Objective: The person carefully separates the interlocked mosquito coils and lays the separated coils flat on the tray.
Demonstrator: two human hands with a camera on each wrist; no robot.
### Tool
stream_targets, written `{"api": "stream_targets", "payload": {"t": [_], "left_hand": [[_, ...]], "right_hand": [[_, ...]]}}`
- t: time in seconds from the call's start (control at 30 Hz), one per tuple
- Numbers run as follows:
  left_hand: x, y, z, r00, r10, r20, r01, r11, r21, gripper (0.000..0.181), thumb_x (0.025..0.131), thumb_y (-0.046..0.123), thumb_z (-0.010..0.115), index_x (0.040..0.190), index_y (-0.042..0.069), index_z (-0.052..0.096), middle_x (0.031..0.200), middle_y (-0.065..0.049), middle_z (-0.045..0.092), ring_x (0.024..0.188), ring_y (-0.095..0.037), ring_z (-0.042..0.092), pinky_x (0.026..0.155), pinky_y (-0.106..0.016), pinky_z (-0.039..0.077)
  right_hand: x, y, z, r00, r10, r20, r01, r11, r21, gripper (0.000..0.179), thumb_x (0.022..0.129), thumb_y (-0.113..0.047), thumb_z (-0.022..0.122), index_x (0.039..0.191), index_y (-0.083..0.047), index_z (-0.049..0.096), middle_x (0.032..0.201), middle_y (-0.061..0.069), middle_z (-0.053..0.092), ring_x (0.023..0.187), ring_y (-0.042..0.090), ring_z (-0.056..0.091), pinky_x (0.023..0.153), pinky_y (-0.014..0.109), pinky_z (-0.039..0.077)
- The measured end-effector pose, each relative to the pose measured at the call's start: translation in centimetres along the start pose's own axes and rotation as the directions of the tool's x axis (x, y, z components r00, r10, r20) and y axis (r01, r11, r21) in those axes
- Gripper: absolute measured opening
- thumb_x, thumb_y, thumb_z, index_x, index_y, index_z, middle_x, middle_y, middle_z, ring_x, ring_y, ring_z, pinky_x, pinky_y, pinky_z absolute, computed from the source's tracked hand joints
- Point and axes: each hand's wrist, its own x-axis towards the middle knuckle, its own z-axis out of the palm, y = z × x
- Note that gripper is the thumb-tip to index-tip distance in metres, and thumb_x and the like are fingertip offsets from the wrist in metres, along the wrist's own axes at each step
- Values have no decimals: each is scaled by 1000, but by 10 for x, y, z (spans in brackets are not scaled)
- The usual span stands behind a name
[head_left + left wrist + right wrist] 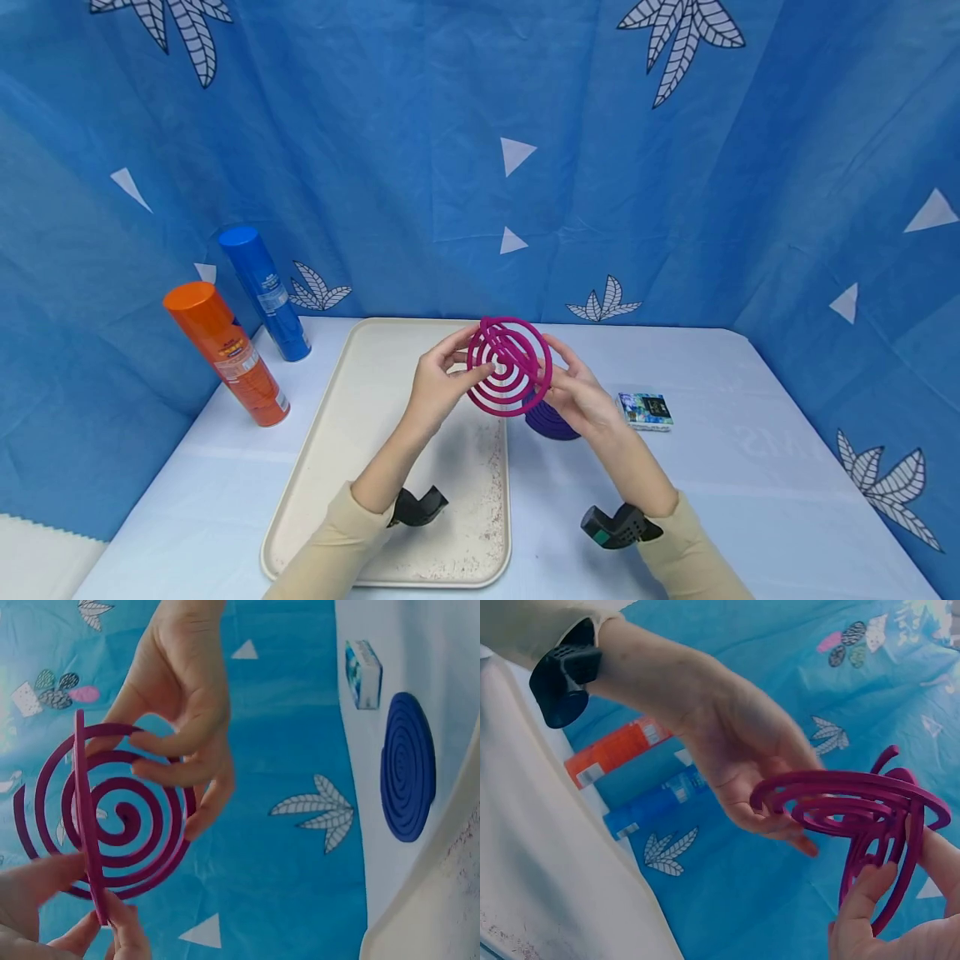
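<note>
Two magenta mosquito coils cross each other at an angle, held up between both hands. My left hand (pixel 437 381) pinches the coil (pixel 85 802) that appears edge-on in the left wrist view. The right hand (pixel 583 398) grips the other coil (pixel 126 817), its spiral facing that camera, with fingers bent over its outer rings. Where the spirals cross, they overlap closely. Beneath the right hand, dark blue-purple coils (pixel 551 427) lie flat on the table, partly hidden in the head view.
A cream tray (pixel 390 467) lies under the left forearm. Orange (pixel 232 358) and blue (pixel 270 296) spray cans stand at the left. A small printed box (pixel 645 412) sits right of the dark coils. Blue patterned cloth (pixel 420 167) hangs behind the white table.
</note>
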Motion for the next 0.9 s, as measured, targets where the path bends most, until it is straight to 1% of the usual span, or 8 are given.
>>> {"api": "stream_targets", "payload": {"t": [0.07,0.17,0.3,0.43,0.6,0.7,0.8,0.9], "left_hand": [[2,-1,-2,999,-44,-4,43,998,-55,48,86,10,70,131,11,56,118,-15,64,99,-19,65,83,-30,58],[4,-2,-5,997,-79,7,79,990,-116,40,88,10,67,128,7,58,110,-17,68,95,-15,68,85,-25,57],[5,-3,-8,995,-94,34,99,979,-176,36,89,9,66,123,1,60,94,-5,74,89,-10,69,84,-22,57],[5,-2,-8,992,-120,42,127,967,-220,34,89,8,66,120,-3,61,83,11,72,83,-5,69,80,-20,57],[5,0,-9,989,-146,38,150,957,-250,33,88,6,65,119,-6,61,82,10,73,78,-4,70,75,-21,59],[4,1,-10,987,-156,30,159,958,-239,33,87,6,67,118,-5,62,82,8,73,76,-6,70,73,-22,59],[4,2,-10,984,-174,26,175,960,-217,33,86,6,68,116,-4,64,80,7,72,73,-6,70,71,-22,59],[5,2,-11,980,-195,27,197,959,-205,33,85,6,70,115,-5,65,77,7,72,71,-5,70,69,-21,59]], "right_hand": [[-1,-3,-1,1000,26,7,-26,999,47,65,94,1,49,149,-10,14,113,-1,57,91,7,65,78,16,56],[-2,-7,-4,999,40,15,-41,995,93,68,94,5,46,151,-11,12,111,-1,59,86,7,67,74,16,57],[-2,-11,-6,1000,28,10,-29,993,110,71,93,10,41,152,-12,10,109,2,60,87,9,68,74,17,57],[-3,-13,-8,1000,15,18,-18,992,129,62,95,10,38,150,-8,15,106,2,65,87,9,69,76,17,57],[-4,-13,-8,998,50,34,-56,980,192,52,97,8,34,146,-5,18,100,3,69,83,8,71,77,17,57],[-4,-14,-9,997,73,-3,-71,982,176,55,98,6,36,148,-5,16,97,2,69,82,8,71,76,18,58],[-4,-15,-10,996,63,-62,-56,992,109,59,97,6,39,150,-6,15,95,0,69,78,7,70,73,18,58],[-4,-16,-11,994,27,-104,-25,999,20,63,95,7,43,151,-6,16,92,-2,68,74,6,68,72,18,58]]}}
